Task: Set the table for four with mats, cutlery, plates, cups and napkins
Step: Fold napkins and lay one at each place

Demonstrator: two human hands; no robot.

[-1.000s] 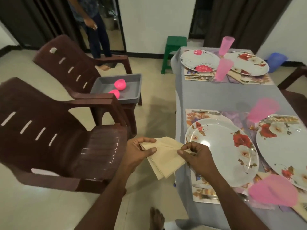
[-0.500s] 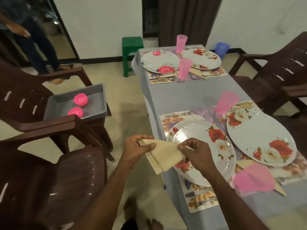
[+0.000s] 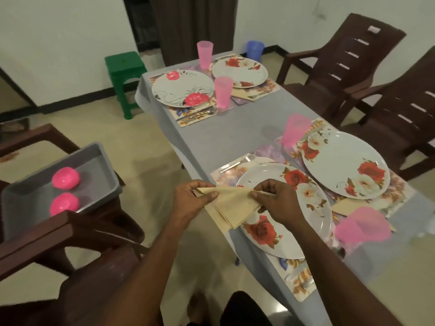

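A folded beige napkin point(image 3: 231, 204) hangs between my hands at the table's near left edge. My left hand point(image 3: 191, 200) pinches its left corner and my right hand point(image 3: 276, 201) pinches its right corner, over the nearest floral plate point(image 3: 299, 222). That plate sits on a floral mat point(image 3: 299, 284) with a fork point(image 3: 237, 163) at its far side. A second plate point(image 3: 344, 164) lies to the right, with a beige napkin point(image 3: 346, 205) beside it. Two more plates point(image 3: 182, 88) point(image 3: 240, 72) stand at the far end. Several pink cups point(image 3: 223, 91) point(image 3: 294, 132) point(image 3: 362, 228) are on the table.
The table point(image 3: 244, 128) has a grey cloth. A grey tray point(image 3: 98, 165) with two pink bowls point(image 3: 66, 178) rests on a brown chair at left. Two brown chairs point(image 3: 341, 64) stand at right. A green stool point(image 3: 124, 74) and a blue bucket point(image 3: 255, 51) are at the far end.
The view has swung right and toward the table. Both hands, still pinching the napkin, now sit over the near plate's left edge.
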